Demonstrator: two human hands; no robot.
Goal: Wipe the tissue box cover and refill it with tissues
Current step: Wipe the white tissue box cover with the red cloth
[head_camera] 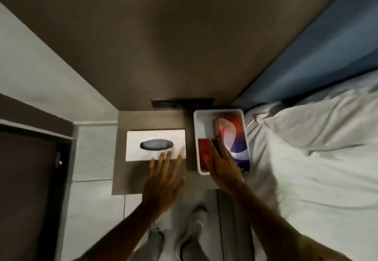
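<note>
A white tissue box cover [156,137] with a dark oval slot lies flat on a brown bedside table [131,176]. My left hand [163,183] hovers at its near edge, fingers spread, fingertips over the cover's front rim. To the right stands a white tray [198,121] holding a red, white and blue tissue pack [231,134] and a red item [203,154]. My right hand [225,168] reaches over the tray's near end, fingers extended above the red item and the pack. Neither hand holds anything that I can see.
A bed with white sheets [317,158] and a blue headboard [327,46] fills the right side. A dark wall panel [182,102] sits behind the table. White tiled floor [92,209] and a dark door frame [30,179] lie to the left. My legs and pale shoes [194,226] are below.
</note>
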